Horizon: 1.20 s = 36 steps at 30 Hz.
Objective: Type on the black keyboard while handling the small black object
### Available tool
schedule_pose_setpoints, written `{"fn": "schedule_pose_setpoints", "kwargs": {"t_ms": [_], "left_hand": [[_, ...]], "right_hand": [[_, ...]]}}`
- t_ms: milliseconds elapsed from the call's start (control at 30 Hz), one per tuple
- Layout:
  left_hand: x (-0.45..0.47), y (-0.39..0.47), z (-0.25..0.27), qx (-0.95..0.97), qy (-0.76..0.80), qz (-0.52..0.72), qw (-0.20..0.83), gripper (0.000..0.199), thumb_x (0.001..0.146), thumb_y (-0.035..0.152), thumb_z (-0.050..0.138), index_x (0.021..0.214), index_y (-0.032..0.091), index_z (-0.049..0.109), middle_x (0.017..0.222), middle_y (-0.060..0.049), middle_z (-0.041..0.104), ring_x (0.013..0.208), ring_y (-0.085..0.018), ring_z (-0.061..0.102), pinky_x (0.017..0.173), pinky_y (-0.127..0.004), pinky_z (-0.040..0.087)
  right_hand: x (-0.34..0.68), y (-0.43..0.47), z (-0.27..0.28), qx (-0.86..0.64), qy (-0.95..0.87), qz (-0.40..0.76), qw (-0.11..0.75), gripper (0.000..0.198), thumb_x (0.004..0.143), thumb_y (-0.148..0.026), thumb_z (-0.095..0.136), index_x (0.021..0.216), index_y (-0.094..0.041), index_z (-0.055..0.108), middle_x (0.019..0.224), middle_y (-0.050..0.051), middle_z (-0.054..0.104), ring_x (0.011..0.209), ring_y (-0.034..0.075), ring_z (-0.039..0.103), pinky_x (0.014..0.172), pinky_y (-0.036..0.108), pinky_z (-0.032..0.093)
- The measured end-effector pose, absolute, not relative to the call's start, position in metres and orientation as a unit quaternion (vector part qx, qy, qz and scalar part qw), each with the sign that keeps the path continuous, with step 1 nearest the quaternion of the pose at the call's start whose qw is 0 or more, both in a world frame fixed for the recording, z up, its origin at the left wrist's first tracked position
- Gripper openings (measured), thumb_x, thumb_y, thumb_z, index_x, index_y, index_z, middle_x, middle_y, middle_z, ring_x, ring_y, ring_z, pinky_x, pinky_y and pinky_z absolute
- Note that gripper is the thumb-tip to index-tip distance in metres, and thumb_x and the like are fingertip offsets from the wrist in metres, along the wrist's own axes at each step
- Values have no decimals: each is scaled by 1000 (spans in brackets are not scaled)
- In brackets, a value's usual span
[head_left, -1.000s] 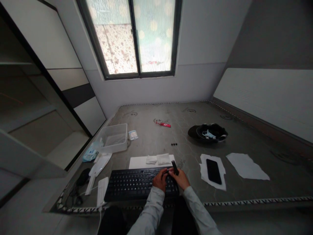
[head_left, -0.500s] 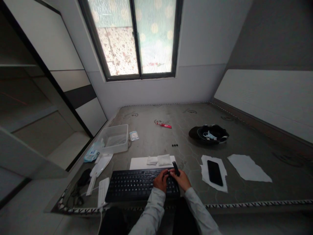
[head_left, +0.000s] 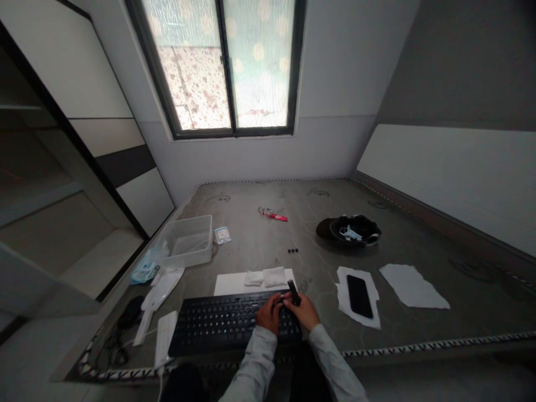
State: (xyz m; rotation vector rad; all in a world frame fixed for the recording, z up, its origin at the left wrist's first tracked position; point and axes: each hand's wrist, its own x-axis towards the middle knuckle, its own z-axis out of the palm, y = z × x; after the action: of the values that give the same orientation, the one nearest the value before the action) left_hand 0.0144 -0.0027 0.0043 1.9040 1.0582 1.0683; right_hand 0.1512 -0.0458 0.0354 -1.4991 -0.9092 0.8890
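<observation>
Keyboard (head_left: 218, 325) directly beneath the grip. Left hand (head_left: 268, 314): fingers bunched, contents can't tell. Right hand (head_left: 305, 311) close beside it, gripping a slim black tool (head_left: 293, 291), tilted. Step looks like fine fingertip work; calls for steadiness. Small black pieces (head_left: 293, 250) beyond grip. Key legends: unreadable.

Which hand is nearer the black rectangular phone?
Right. The right hand is left of the phone; the left hand is farther left, over the black rectangular keyboard.

The head camera looks forward and down from above the near edge of the surface (head_left: 251, 245). Its wide view reaches both far corners.
</observation>
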Motion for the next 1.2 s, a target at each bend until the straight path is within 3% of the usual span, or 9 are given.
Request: {"fn": "schedule_pose_setpoints", "kwargs": {"t_ms": [333, 800, 1200], "left_hand": [[15, -4, 0, 717, 402, 417, 388, 26, 85, 26, 50, 108, 25, 62, 102, -2, 73, 95, -17, 69, 85, -32, 57], [18, -8, 4, 722, 424, 416, 355, 26, 86, 23, 47, 106, 24, 63, 99, -1, 74, 93, -17, 69, 82, -31, 58], [12, -5, 4, 723, 384, 396, 415, 27, 85, 18, 50, 110, 22, 60, 106, -3, 72, 98, -16, 67, 88, -31, 56]], "right_hand": [[151, -45, 28, -640, -373, 380, 554, 36, 59, -46, 72, 81, -18, 67, 79, 6, 72, 80, 26, 67, 79, 37, 52], [155, -45, 21, -631, -390, 375, 556, 33, 61, -44, 73, 81, -18, 69, 83, 7, 72, 83, 26, 66, 82, 38, 50], [159, -46, 12, -631, -389, 387, 548, 38, 62, -46, 74, 84, -17, 69, 83, 7, 72, 83, 27, 67, 84, 39, 49]]}}
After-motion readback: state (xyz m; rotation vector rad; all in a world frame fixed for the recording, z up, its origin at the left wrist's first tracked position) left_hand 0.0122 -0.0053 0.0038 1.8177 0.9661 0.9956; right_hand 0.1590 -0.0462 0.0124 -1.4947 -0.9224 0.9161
